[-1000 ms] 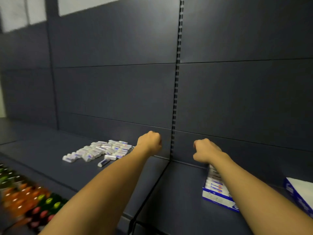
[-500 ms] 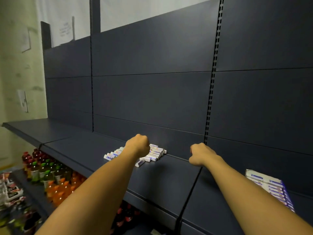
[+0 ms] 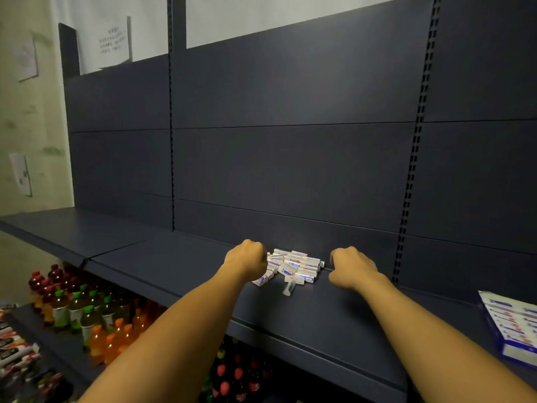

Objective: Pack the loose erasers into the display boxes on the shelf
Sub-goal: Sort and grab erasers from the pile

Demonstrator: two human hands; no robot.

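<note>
We reach w/ both arms to the heap of small white loose erasers (image 3: 293, 267) at the back of the dark blue metal shelf (image 3: 162, 266). Left hand (image 3: 246, 259) and right hand (image 3: 351, 267) flank the heap, fingers curled; we cannot tell if they hold anything. Probably we gather them. Blue-white cardboard display box (image 3: 513, 327) lies well right of the heap.

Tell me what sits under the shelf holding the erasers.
Under the shelf, a lower shelf holds rows of drink bottles with red, green and orange caps. The arms and the shelf's front edge cover whatever is further right.
</note>
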